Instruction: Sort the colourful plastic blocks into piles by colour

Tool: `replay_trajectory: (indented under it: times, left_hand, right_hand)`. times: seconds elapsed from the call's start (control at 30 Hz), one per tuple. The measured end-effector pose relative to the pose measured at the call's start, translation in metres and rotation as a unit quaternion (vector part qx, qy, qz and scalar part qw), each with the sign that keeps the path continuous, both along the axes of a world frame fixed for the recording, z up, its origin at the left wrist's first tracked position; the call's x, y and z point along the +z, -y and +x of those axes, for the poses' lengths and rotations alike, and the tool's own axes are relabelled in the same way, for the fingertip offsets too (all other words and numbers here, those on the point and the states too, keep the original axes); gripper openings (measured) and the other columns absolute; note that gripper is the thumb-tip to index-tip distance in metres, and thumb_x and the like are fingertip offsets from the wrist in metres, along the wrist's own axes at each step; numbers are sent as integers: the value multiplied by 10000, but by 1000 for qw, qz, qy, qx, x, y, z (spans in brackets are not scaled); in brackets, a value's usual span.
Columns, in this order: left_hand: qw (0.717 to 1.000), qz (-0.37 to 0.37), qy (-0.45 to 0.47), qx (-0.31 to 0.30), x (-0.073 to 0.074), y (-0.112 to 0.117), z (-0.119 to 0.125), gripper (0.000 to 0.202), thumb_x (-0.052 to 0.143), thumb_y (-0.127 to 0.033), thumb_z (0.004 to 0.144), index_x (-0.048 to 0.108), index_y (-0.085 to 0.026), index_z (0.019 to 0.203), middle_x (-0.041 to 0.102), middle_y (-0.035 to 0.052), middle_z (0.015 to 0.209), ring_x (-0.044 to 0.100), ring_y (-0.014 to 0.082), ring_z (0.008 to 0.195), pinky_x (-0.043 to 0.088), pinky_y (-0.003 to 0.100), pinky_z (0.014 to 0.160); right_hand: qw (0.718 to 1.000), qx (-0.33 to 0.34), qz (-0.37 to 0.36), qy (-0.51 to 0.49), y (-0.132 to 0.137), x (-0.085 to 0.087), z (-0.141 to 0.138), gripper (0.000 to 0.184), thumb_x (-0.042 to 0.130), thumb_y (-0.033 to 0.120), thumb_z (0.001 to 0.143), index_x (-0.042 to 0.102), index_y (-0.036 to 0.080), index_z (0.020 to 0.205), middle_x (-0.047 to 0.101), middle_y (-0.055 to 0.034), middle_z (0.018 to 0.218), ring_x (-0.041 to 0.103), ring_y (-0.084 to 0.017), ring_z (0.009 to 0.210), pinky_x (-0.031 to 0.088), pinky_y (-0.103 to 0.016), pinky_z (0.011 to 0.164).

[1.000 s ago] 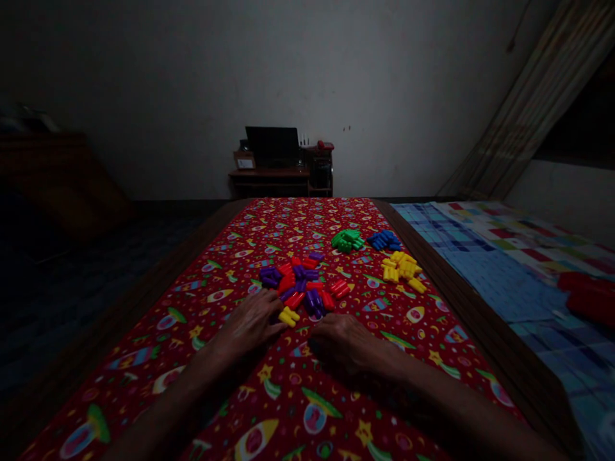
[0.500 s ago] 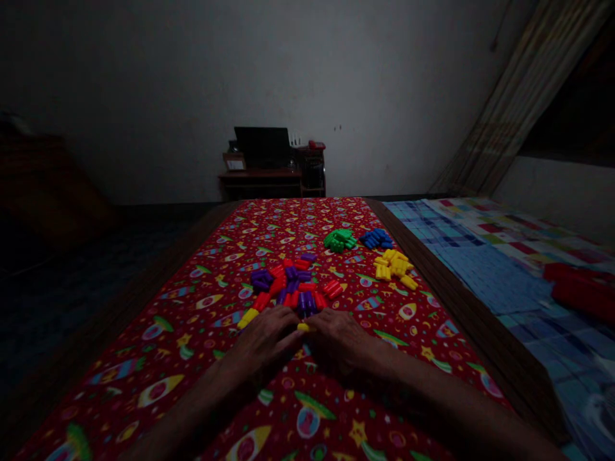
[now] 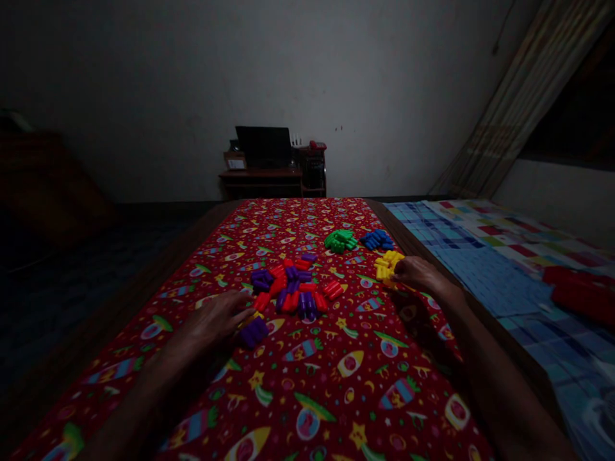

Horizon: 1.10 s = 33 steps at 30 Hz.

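Observation:
A table with a red patterned cloth (image 3: 307, 390) carries small plastic pieces sorted by colour. My left hand (image 3: 214, 323) lies on the cloth, fingers stretched toward a purple piece (image 3: 254, 331) and a partly hidden yellow piece at its fingertips. A mixed red and purple heap (image 3: 291, 288) sits just beyond. My right hand (image 3: 416, 272) reaches to the yellow pile (image 3: 387, 264) at the right edge, fingers curled at it; what they hold is hidden. Green pieces (image 3: 340, 240) and blue pieces (image 3: 377, 239) lie farther back.
A bed with a blue checked sheet (image 3: 485, 262) runs along the table's right side, with a red object (image 3: 581, 291) on it. A low desk with a dark screen (image 3: 273, 160) stands against the far wall. The room is dim.
My hands have parted from the heap's near edge. The right hand went right to the yellow pile. The left hand slid left, and a purple piece now lies apart from the heap.

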<state>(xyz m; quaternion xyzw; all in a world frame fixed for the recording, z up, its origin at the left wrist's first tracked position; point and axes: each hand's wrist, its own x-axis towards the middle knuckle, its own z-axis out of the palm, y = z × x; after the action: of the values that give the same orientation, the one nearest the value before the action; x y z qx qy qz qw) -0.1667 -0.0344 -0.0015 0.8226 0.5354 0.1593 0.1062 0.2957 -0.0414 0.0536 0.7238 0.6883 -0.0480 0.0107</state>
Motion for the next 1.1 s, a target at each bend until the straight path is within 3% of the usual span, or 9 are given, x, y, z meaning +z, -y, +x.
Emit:
replay_trajectory:
  times: [0.13,0.27,0.47,0.53,0.6,0.7,0.77,0.93,1.1]
  left_hand:
    - [998,-60,-23,-13,-2,0,0,380,465,-486,809,719,-249,962,742,69,955,688,260,871,517,323,752]
    - [998,-69,-1,-7,-2,1,6,367,542,-464,747,723,-246,980,744,71,958,692,266,857,522,330,753]
    - [996,-26,82,34,15,6,22,410,644,-499,649,708,-229,951,725,52,953,680,254,832,539,341,747]
    - [989,-10,143,42,23,12,34,460,647,-539,658,685,-209,975,716,58,970,678,248,831,551,344,731]
    - [978,11,206,27,27,21,48,476,653,-549,683,656,-200,1007,709,63,990,676,247,869,558,357,757]
    - [968,43,245,-30,21,39,70,407,665,-483,741,624,-209,1039,703,58,998,674,233,909,556,365,812]
    - [965,52,242,-81,14,51,83,327,652,-415,792,612,-220,1051,699,45,992,678,208,893,558,331,802]
    - [960,60,227,-154,9,71,101,231,590,-309,876,580,-240,1097,684,20,1023,675,171,920,555,275,804]
    - [966,81,198,-146,3,65,96,304,532,-296,916,534,-258,1218,649,54,1184,636,199,1081,535,327,908]
  right_hand:
    - [998,-46,35,39,1,-9,-3,258,577,274,843,722,178,1034,707,-142,1062,660,-225,905,358,-258,611]
    - [993,-37,108,31,6,0,-16,270,515,304,895,701,193,1056,721,-128,1015,665,-233,899,358,-262,611]
    - [981,107,159,-22,21,6,-63,286,435,250,939,703,151,926,712,-113,775,646,-200,681,328,-268,571]
    - [962,194,164,-102,29,-4,-86,279,434,251,949,694,152,940,711,-99,777,642,-183,675,356,-258,585]
    - [923,277,181,-194,39,-17,-107,266,448,280,961,672,159,1037,719,-98,863,649,-176,732,407,-255,635]
    - [861,359,201,-300,55,-36,-132,346,499,332,951,565,178,1254,700,-116,1041,642,-187,876,469,-289,743]
    - [836,386,183,-344,65,-44,-141,408,532,333,936,513,188,1317,688,-112,1084,634,-183,903,481,-304,776]
    - [851,346,99,-382,73,-41,-144,330,570,250,893,621,163,1208,713,-73,948,632,-153,772,469,-252,696]
    - [875,262,130,-387,48,-17,-123,282,597,282,844,702,175,1083,727,-58,896,615,-150,712,453,-244,645]
